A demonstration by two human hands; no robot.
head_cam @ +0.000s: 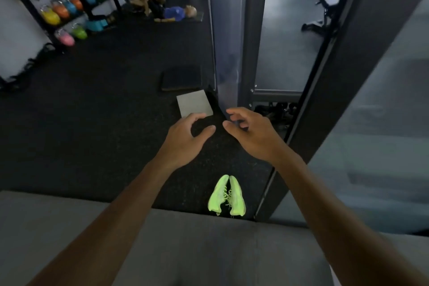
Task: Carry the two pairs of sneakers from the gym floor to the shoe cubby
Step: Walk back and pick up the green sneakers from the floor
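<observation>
A pair of neon green sneakers (pixel 227 196) lies side by side on the black rubber gym floor, toes pointing away from me, close to a grey ledge at the bottom of the view. My left hand (pixel 184 138) and my right hand (pixel 251 133) hover side by side above the floor, well beyond the sneakers, fingers spread and curled with nothing in them. Dark shoes (pixel 276 111) sit low on a shelf behind the metal post to the right. No second pair on the floor is visible.
A grey pad (pixel 193 102) and a black mat (pixel 182 78) lie ahead by a metal post (pixel 228 30). A rack of coloured kettlebells (pixel 76 7) stands at far left. Two people (pixel 160 0) are on the floor at the back. A glass partition (pixel 371 134) runs along the right.
</observation>
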